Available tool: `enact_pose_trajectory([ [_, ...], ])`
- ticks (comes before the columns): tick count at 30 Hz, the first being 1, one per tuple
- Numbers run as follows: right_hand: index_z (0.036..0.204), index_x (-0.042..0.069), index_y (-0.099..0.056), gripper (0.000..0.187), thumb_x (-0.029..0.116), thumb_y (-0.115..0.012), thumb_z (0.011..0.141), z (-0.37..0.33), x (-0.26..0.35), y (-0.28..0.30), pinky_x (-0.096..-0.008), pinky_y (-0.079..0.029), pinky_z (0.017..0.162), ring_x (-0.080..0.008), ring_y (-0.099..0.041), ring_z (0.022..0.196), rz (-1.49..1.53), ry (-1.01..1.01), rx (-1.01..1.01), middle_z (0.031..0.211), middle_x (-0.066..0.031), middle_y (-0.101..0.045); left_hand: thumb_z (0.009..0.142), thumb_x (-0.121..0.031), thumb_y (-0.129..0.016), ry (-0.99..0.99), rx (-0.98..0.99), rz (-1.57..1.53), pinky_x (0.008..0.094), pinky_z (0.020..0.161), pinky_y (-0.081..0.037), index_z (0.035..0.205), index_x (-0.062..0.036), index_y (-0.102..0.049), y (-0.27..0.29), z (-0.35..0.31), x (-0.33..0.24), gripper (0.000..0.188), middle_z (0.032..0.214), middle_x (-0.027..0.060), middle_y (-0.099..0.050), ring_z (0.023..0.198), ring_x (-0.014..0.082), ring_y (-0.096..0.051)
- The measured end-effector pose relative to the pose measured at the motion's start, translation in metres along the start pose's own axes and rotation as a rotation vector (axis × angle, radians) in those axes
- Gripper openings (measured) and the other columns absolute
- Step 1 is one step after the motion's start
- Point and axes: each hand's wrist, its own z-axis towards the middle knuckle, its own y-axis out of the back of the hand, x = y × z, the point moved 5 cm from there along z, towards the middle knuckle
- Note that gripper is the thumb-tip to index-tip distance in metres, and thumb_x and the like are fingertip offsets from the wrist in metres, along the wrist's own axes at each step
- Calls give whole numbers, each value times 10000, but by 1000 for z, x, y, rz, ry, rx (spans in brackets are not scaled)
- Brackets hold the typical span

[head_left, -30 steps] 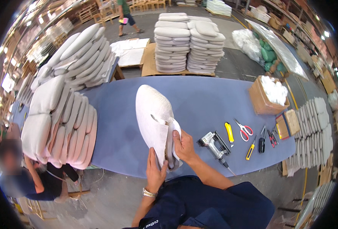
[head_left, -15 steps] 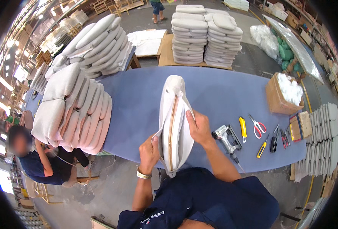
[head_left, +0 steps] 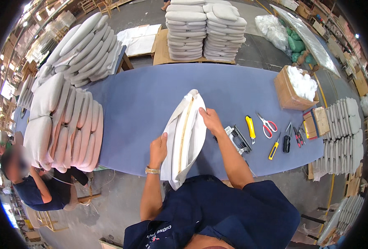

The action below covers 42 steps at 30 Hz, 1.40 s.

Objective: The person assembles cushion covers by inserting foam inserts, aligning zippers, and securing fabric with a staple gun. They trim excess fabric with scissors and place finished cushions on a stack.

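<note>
Between my hands a pale grey fabric cushion (head_left: pixel 195 139) stands on edge over the table's near side, its far end leaning a little right. A thin brown wooden strip (head_left: pixel 185 128) runs lengthwise between its light fabric sides. My left hand (head_left: pixel 158 150), with a metal watch above it, is closed on the near left side. My right hand (head_left: pixel 211 120) grips the right side near the far end, its fingers partly hidden. A staple gun (head_left: pixel 238 139) lies on the blue-grey table (head_left: pixel 142 112), partly behind my right forearm.
To the right lie a yellow cutter (head_left: pixel 250 129), red-handled scissors (head_left: pixel 268 125), several small tools and a carton (head_left: pixel 292 89) with white filling. Cushion piles stand at left (head_left: pixel 67 128), beyond the table (head_left: pixel 188 33) and at far right (head_left: pixel 344 137). A person (head_left: pixel 38 191) sits at left.
The cushion has turned and tilted, showing its wooden strip between narrower-set sides instead of a wide gap. My right hand sits nearer its far end. The whole view has shifted.
</note>
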Motion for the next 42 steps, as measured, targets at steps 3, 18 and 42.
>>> enact_pose_trajectory([
  [3,1007,-50,-674,379,323,-615,1041,21,-6,7,-367,-481,718,-161,-579,778,99,13,19,852,-72,-680,1105,-402,-481,43,35,13,458,584,-409,807,67,-557,-5,2,16,561,631,235,-487,575,291,-391],
  [18,1119,-17,-699,518,464,-547,999,69,39,-15,-529,-498,968,-472,-643,1150,-361,151,-121,1183,-275,-703,1036,-469,-529,115,3,127,517,769,-525,1143,-32,-722,-13,0,4,490,860,255,-719,859,462,-700],
  [42,1028,92,-729,356,364,-500,1030,73,64,-39,-551,-527,835,-443,-683,965,-491,177,-95,990,-216,-731,947,-125,-680,-638,403,1,465,990,-526,1329,-3,-639,-87,210,-51,403,1272,233,-695,1168,423,-663],
])
